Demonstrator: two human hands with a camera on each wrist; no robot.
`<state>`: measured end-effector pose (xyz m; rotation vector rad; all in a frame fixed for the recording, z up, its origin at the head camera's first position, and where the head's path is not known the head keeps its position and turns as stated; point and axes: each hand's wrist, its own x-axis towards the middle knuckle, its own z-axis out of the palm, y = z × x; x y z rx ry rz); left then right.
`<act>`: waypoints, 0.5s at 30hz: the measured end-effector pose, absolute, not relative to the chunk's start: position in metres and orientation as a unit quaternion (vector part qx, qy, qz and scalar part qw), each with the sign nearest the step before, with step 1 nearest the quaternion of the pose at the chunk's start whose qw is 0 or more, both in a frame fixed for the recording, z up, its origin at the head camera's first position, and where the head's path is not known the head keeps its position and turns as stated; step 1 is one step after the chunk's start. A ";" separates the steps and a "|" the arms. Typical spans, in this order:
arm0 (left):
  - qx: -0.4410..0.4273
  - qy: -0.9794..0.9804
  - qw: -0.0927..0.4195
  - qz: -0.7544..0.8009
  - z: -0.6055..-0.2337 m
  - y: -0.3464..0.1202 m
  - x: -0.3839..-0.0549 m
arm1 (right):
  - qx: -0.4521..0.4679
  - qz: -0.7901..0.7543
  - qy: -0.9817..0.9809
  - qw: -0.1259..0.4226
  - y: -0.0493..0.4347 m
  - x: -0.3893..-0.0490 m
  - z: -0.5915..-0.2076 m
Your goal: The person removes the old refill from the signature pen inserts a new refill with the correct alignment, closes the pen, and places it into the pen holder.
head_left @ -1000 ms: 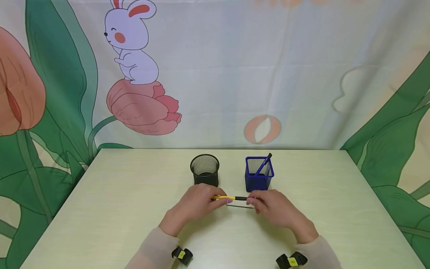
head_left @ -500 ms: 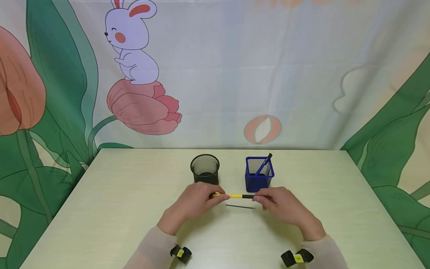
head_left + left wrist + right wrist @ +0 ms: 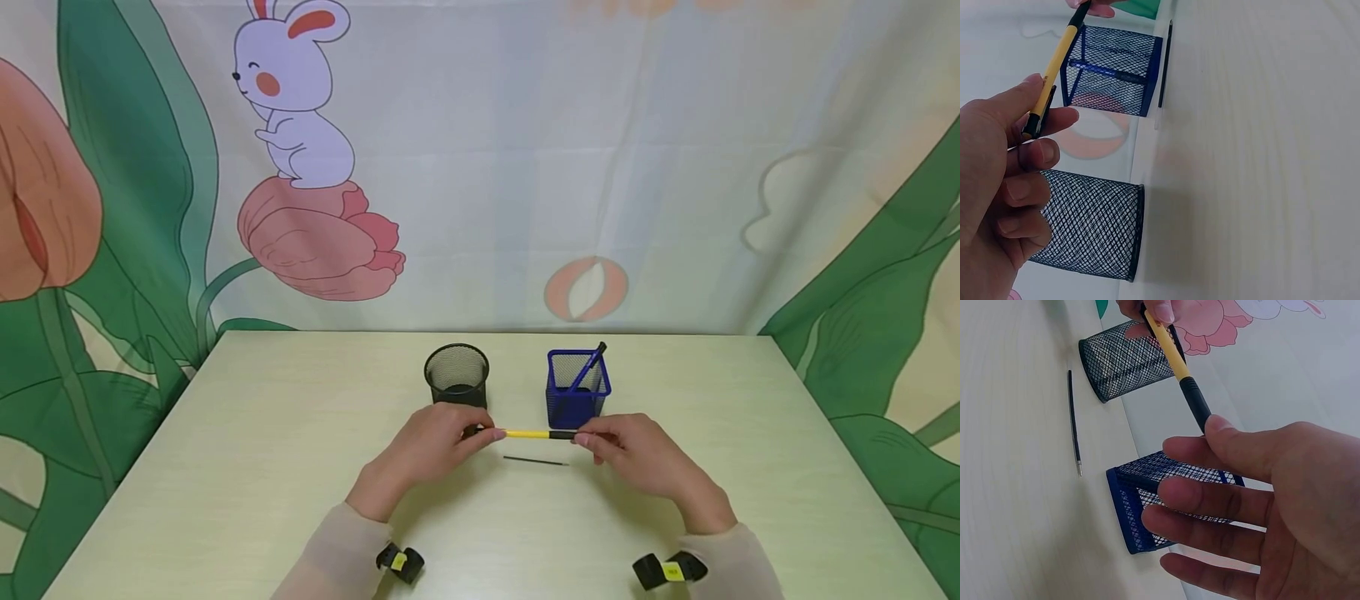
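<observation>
Both hands hold a yellow ballpoint pen (image 3: 527, 433) with black ends, level above the table. My left hand (image 3: 438, 442) pinches its clip end between thumb and index finger; the black clip (image 3: 1049, 106) shows in the left wrist view. My right hand (image 3: 637, 454) pinches the black grip (image 3: 1194, 400) at the other end, thumb against index finger, the other fingers spread out. The pen's tip is hidden by the right fingers. On the table just below the pen lies a thin dark ink refill (image 3: 536, 460), its metal tip toward the right.
A round black mesh pen holder (image 3: 457, 392) stands behind the left hand. To its right is a square blue mesh pen holder (image 3: 573, 410) with a blue pen (image 3: 588, 368) leaning in it. A printed curtain (image 3: 480, 167) hangs behind the table's far edge.
Both hands have lifted slightly away from the refill, and the right hand has shifted right, baring more of the yellow pen. The refill and both pen holders stay in place.
</observation>
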<state>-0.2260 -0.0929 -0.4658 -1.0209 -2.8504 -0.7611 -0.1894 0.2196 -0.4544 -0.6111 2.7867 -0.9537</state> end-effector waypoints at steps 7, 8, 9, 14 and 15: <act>-0.329 -0.908 0.015 -0.259 -0.466 -0.095 -0.227 | -0.209 -0.324 0.920 0.062 0.220 -0.190 -0.454; -0.329 -0.907 0.016 -0.261 -0.466 -0.095 -0.227 | -0.210 -0.325 0.920 0.062 0.221 -0.190 -0.455; -0.330 -0.907 0.018 -0.262 -0.466 -0.095 -0.227 | -0.210 -0.325 0.920 0.061 0.221 -0.190 -0.455; -0.336 -0.902 0.015 -0.271 -0.465 -0.095 -0.227 | -0.203 -0.325 0.921 0.062 0.223 -0.191 -0.457; -0.336 -0.901 0.012 -0.274 -0.465 -0.095 -0.227 | -0.202 -0.326 0.922 0.062 0.223 -0.191 -0.457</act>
